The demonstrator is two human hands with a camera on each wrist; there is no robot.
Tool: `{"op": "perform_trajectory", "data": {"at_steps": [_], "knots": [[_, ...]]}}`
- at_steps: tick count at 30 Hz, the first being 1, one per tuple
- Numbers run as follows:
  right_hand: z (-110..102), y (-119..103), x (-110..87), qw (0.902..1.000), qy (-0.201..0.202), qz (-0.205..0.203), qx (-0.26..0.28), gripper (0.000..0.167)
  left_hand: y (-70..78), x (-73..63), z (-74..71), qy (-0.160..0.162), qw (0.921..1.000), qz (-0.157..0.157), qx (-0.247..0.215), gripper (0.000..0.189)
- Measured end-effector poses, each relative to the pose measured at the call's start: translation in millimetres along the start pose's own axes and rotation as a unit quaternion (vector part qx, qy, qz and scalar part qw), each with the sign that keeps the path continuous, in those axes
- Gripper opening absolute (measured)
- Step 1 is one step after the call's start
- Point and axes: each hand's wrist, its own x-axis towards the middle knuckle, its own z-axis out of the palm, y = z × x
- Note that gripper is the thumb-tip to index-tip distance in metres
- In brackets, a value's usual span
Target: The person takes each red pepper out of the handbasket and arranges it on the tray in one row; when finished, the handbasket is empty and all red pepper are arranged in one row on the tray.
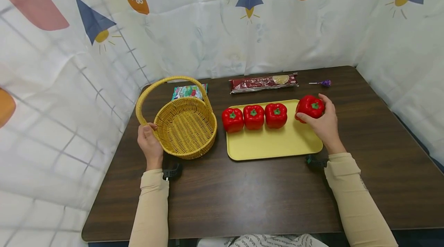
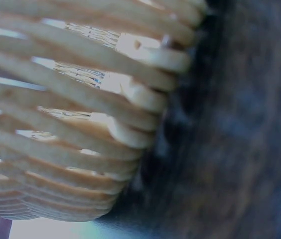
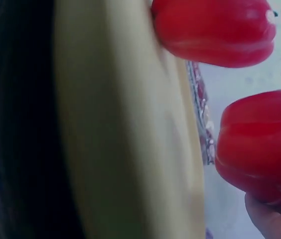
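Note:
My left hand (image 1: 150, 143) grips a yellow wicker basket (image 1: 212, 133) where its tall arched handle joins the rim. Nothing shows inside the basket. Its woven wall (image 2: 75, 99) fills much of the left wrist view. In my right hand (image 1: 326, 125) a red bell pepper (image 1: 310, 105) with a green stem is held between thumb and fingers, over the right end of a yellow tray (image 1: 267, 145). A gap shows between this pepper (image 3: 260, 144) and the tray in the right wrist view. Three more bell peppers (image 1: 254, 117) sit in a row at the tray's left and middle.
Along the back of the dark wooden table (image 1: 256, 197) lie a dark red spaghetti packet (image 1: 263, 83) and a small purple-headed lollipop (image 1: 325, 83). A colourful packet (image 1: 187, 91) lies behind the basket, partly hidden by it. A printed curtain (image 1: 215, 39) hangs behind the table.

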Motion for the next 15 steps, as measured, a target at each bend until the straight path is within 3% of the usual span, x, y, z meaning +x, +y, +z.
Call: {"op": "perform_trajectory", "data": {"at_steps": [2,9,15], "knots": [[0,2,0.9,0.9998,-0.01,0.004,-0.018,0.094,-1.2,0.1,-0.3,0.001,1.0,0.0,-0.003,0.068],[0,7,1.6,0.9971,-0.053,0.017,-0.051,0.098,-28.5,4.6,-5.1,0.004,1.0,-0.004,0.007,0.07],[0,8,2.0,0.9952,-0.074,0.004,-0.064,0.098,-29.8,5.0,-3.9,0.009,0.9999,0.004,0.007,0.067]]}}
